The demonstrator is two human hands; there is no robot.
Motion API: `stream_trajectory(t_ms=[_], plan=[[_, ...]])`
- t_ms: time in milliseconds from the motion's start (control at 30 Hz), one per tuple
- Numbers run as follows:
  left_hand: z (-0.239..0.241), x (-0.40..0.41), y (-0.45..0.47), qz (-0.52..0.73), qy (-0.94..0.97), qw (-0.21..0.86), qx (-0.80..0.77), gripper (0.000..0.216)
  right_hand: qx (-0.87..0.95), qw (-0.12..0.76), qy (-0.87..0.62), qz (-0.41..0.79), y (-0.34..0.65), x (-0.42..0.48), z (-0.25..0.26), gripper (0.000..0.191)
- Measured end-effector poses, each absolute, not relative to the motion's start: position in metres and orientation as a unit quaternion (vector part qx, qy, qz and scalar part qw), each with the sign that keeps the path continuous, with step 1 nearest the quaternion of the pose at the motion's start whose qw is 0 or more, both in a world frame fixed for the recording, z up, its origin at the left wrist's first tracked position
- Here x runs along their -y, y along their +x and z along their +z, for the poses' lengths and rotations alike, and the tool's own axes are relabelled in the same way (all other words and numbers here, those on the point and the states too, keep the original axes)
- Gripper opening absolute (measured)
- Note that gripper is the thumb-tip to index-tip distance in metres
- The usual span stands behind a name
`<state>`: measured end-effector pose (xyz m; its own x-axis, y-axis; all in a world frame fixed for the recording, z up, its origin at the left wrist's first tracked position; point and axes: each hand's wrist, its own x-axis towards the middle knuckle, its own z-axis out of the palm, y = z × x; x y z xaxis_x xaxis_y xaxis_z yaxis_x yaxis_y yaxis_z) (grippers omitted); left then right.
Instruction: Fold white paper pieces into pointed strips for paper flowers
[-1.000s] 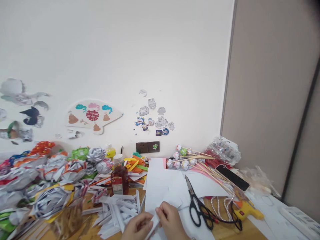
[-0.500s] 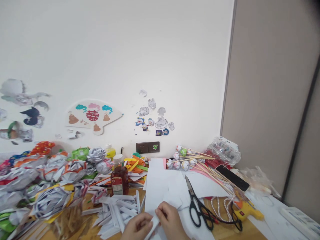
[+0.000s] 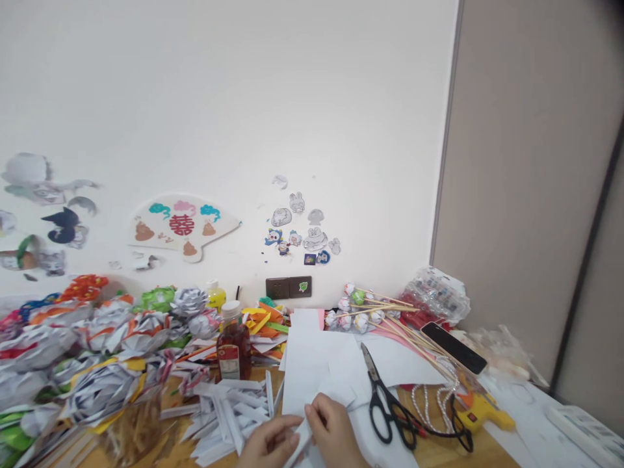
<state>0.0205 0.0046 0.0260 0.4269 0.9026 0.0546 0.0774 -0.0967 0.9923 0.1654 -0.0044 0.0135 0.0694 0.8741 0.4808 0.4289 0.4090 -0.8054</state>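
Observation:
Between my hands is a narrow folded strip of white paper [image 3: 301,441], slanting down toward the bottom edge of the view. My left hand [image 3: 273,442] pinches it from the left with thumb and fingers. From the right, my right hand [image 3: 334,430] grips its upper end, fingers curled. Under and behind both hands lie white paper sheets [image 3: 312,364]. Left of my left hand is a heap of folded white paper strips [image 3: 219,413]. Black-handled scissors [image 3: 385,403] rest on the paper to the right of my right hand, blades pointing away.
A bottle of dark red liquid [image 3: 233,344] stands behind the strips. Folded paper flowers [image 3: 102,390] crowd the left. To the right are a yellow glue gun [image 3: 485,413], a phone [image 3: 453,348] and flower-tipped sticks [image 3: 385,309]. A white wall [image 3: 292,97] rises behind.
Both hands keep hold of the paper strip. The left fingers have shifted slightly along it, and the right hand has moved a touch to the right.

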Motion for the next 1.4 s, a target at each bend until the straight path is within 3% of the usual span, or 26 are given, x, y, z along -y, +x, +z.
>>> stream_trajectory(t_ms=[1000, 1400], plan=[[0.020, -0.009, 0.020, 0.383, 0.631, 0.553, -0.387, 0.051, 0.626, 0.551, -0.490, 0.255, 0.167, 0.002, 0.015, 0.033], [0.022, -0.013, 0.018, 0.401, 0.622, 0.547, -0.391, 0.053, 0.611, 0.558, -0.504, 0.249, 0.167, 0.003, 0.018, 0.013]])
